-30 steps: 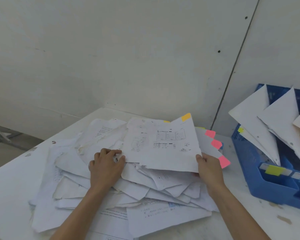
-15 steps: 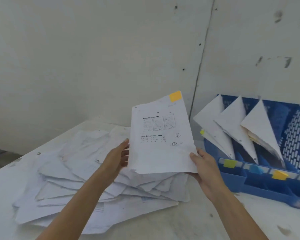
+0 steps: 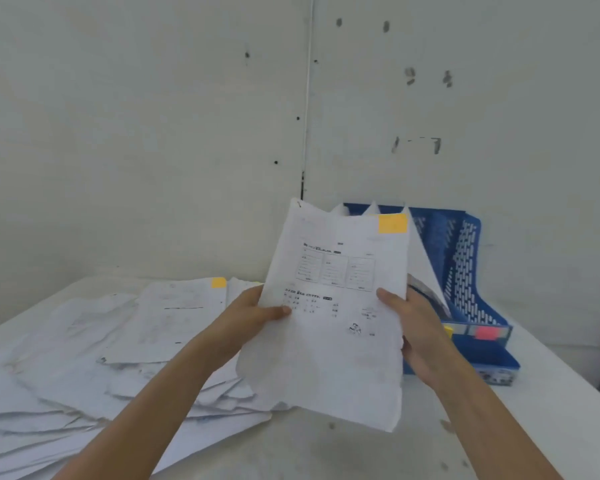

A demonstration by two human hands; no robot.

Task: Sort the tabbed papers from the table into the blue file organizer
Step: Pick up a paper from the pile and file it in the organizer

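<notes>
Since 0.5 s ago we bring the sheet (image 3: 333,323) higher and rightward, so it now hides the organizer's left slots. L to R: paper pile (image 3: 83,358) lies on the table (image 3: 326,452); our left hand (image 3: 253,317) pinches the sheet's left edge, thumb in front; orange tab (image 3: 392,224) sits top-right on the sheet; our right hand (image 3: 412,323) grips its right edge; blue file organizer (image 3: 471,271) stands behind, on the table.

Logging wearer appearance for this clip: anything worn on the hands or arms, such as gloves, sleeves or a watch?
Nothing visible. The left hand and right hand are ungloved, no rings showing. The left forearm and right forearm are bare to the frame edge: no sleeves, watch or wristband.
</notes>
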